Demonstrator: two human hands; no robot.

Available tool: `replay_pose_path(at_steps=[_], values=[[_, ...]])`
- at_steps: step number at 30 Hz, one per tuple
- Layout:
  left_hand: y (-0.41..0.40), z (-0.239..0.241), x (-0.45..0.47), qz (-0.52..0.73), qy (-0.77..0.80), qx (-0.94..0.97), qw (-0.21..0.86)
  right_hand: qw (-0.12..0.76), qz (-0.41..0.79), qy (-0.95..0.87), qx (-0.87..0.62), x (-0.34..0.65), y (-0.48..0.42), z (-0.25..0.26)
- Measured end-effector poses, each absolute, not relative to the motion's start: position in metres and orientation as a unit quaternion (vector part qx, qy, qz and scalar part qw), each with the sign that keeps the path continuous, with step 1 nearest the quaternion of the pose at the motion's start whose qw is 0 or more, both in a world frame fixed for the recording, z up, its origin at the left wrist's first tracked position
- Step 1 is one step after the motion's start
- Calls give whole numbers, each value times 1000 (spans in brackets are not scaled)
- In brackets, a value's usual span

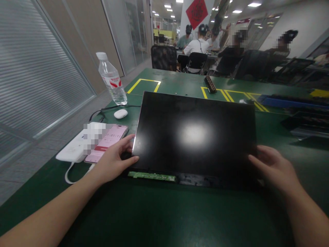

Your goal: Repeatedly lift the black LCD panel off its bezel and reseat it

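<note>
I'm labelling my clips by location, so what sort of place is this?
Probably an electronics workroom: a black display panel with a green circuit strip along its near edge, a green table marked with yellow lines, and people seated beyond it.

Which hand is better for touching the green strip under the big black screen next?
Probably the left hand: its thumb is close to the left end of the green strip. The right hand is farther away, at the opposite edge of the screen.
</note>
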State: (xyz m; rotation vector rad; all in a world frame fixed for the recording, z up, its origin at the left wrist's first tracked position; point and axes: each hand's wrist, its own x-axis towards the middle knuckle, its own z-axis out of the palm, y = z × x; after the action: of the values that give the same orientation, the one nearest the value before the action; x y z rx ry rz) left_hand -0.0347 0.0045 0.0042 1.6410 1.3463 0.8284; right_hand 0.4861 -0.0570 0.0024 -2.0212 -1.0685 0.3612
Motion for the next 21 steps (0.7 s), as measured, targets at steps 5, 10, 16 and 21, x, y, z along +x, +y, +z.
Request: replay_pose_path(at_steps=[5,10,16,21], values=[[2,7,-31,344,541,645,416,402,140,-419,-802,482,-56,7],[0,11,-31,380,529,654,385,416,131,-397,-808,483,-59,7],[4,5,-34,402,515,667,358,425,86,-424,-795,484,-61,10],[2,4,-34,383,525,661,375,448,93,-416,-786,484,-56,11]])
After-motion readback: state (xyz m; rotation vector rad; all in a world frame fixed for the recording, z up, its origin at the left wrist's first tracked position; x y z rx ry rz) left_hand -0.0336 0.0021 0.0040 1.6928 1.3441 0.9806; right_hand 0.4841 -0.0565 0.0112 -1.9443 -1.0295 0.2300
